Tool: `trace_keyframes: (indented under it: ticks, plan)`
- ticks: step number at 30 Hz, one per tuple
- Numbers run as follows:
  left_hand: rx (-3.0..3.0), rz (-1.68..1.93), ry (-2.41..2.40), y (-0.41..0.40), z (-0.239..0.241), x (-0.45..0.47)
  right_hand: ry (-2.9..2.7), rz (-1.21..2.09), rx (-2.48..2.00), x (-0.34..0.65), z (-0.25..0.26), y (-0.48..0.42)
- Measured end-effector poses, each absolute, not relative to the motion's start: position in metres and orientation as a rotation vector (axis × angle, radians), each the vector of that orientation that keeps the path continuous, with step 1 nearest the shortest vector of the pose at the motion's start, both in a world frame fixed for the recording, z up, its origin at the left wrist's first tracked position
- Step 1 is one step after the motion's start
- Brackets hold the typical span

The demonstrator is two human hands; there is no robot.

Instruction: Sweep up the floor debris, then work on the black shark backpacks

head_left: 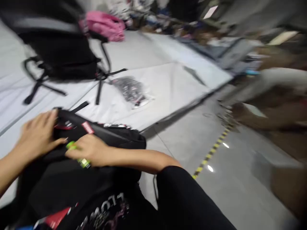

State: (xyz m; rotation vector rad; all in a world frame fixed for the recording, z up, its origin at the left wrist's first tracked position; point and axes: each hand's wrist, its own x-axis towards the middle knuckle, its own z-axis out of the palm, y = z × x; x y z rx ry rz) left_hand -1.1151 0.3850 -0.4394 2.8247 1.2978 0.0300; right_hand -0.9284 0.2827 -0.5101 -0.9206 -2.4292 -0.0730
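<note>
A black backpack (115, 140) with a small red label lies right in front of me, partly on the white-covered table. My left hand (38, 135) grips its upper left part, fingers over the edge and thumb reaching toward my other hand. Closed in my right hand (92, 150) is a small lime-green tool (84, 163); its ends stick out on both sides of the fist, and blur hides its exact kind. The tool is close above the bag, near my left thumb; I cannot tell whether it touches.
Another black backpack (69, 54) with loose straps stands beyond, near a pink bag (105, 25). A clear plastic bag of dark small parts (131, 91) lies on the white table (165, 83). Yellow-black tape (212, 151) marks the floor. Brown blurred boxes (271, 108) are at right.
</note>
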Motion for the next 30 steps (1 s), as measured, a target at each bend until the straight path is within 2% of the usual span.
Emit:
trace_keyframes:
  ticks: [8,14,18,24,30]
  plan:
    - [2.834,-0.261,1.418,0.387,-0.468,-1.087,-2.131,0.262,-0.763,-0.899,-0.521,0.289]
    - [2.872,-0.212,1.362,0.379,-0.472,-1.085,-2.073,0.427,-1.095,-0.889,-0.517,0.29]
    - [2.864,-0.2,1.335,0.382,-0.474,-1.086,-2.195,0.426,-1.072,-0.883,-0.501,0.299]
    - [2.83,-0.281,1.409,0.385,-0.478,-1.075,-2.283,0.884,-1.209,-0.88,-0.474,0.315]
    - [2.807,-0.245,1.436,0.381,-0.479,-1.076,-2.242,1.042,-1.257,-0.879,-0.466,0.327]
